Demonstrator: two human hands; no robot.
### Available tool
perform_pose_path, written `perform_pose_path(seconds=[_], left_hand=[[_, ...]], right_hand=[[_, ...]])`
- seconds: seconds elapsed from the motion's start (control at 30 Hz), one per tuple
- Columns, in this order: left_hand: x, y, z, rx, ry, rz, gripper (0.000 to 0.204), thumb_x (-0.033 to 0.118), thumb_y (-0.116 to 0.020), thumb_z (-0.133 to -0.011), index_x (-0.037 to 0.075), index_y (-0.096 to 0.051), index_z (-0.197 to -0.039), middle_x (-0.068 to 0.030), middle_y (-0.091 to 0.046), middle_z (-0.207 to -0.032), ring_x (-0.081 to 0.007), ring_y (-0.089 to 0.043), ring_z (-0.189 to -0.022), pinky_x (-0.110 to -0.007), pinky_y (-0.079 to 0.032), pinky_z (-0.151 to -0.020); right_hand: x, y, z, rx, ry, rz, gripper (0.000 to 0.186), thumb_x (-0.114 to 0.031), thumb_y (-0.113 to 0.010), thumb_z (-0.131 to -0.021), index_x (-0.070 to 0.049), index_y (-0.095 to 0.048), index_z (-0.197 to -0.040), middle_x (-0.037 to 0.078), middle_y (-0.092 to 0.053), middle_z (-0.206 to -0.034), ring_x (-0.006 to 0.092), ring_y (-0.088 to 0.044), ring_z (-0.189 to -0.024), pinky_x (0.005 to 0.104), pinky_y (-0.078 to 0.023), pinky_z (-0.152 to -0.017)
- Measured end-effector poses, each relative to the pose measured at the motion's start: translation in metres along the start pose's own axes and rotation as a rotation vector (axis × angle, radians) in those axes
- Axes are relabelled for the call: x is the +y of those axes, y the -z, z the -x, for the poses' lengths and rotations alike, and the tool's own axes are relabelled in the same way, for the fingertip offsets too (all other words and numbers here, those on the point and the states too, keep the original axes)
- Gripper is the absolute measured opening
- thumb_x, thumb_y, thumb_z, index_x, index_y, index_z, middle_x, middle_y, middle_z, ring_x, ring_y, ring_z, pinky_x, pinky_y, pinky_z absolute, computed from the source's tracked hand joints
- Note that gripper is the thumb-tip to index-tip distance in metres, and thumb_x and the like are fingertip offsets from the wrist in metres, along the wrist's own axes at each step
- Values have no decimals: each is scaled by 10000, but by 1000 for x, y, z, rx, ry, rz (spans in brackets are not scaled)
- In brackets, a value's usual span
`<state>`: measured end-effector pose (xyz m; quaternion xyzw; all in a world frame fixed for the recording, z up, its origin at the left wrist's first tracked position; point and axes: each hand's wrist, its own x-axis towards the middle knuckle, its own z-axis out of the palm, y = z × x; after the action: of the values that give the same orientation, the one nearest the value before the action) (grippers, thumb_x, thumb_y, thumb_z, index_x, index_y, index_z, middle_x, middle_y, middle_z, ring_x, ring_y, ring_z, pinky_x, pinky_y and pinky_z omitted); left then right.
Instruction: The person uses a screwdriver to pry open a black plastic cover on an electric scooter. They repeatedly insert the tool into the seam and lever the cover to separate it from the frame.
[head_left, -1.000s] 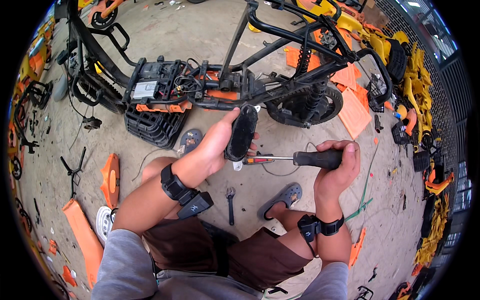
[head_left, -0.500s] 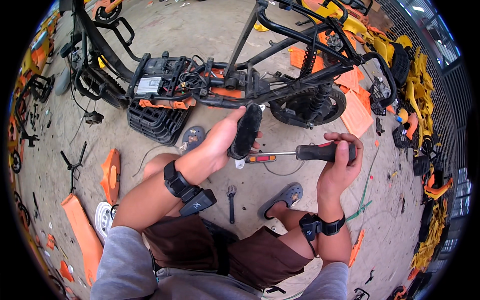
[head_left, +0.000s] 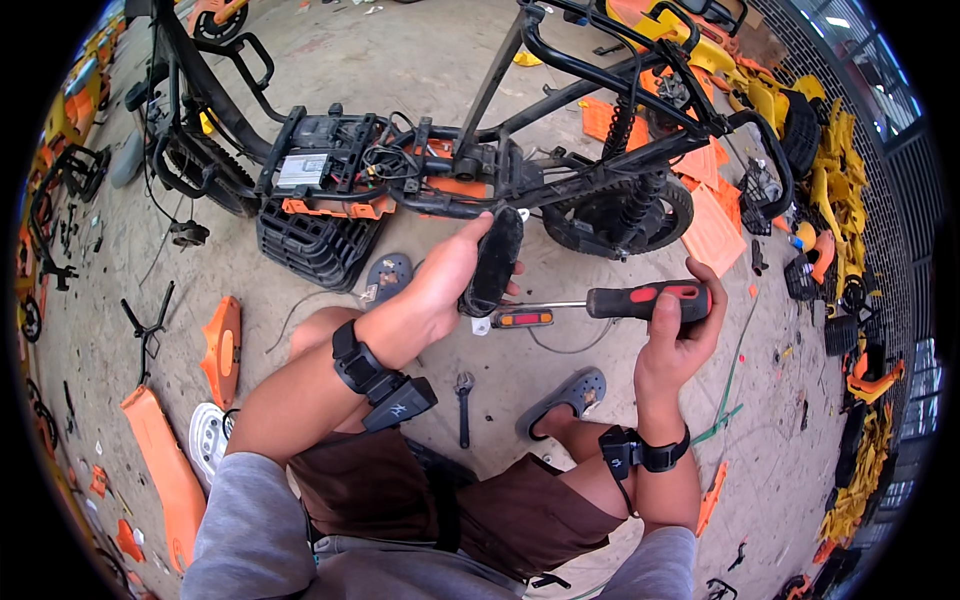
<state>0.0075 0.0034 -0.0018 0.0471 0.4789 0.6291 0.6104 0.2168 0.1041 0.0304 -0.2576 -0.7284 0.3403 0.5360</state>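
Black oval part (head_left: pixel 492 265) lay gripped in the left hand (head_left: pixel 445 283); right of it, the right hand (head_left: pixel 678 343) clasped a screwdriver (head_left: pixel 622 302) that, pushed askew, could jab the other.

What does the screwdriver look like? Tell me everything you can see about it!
The screwdriver has a chunky black handle with red patches, which looks like plastic or rubber, and a thin, straight, shiny metal shaft. It lies almost level across the picture, handle to the right. The right hand holds the handle, its thumb pressed on it. The shaft points left toward the black oval part in the left hand. Its tip can't be made out.
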Motion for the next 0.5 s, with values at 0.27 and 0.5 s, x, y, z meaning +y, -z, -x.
perform_pose_path(seconds=[0.27,0.5], left_hand=[[1,2,0,-2,16,2,443,437,-321,-1043,97,-596,-1111,-83,-687,-908,-197,-658,-710,-375,-531,-643],[0,2,0,35,14,6,482,491,-355,-1023,73,-582,-1105,-108,-661,-935,-211,-635,-727,-407,-534,-643]], right_hand=[[0,4,-3,-53,-12,-10,549,-217,-669,-909,19,-472,-1363,2,-541,-859,52,-474,-683,189,-391,-602],[-4,-1,-4,-38,5,43,563,-248,-647,-912,37,-473,-1364,23,-571,-895,63,-502,-698,190,-398,-582]])
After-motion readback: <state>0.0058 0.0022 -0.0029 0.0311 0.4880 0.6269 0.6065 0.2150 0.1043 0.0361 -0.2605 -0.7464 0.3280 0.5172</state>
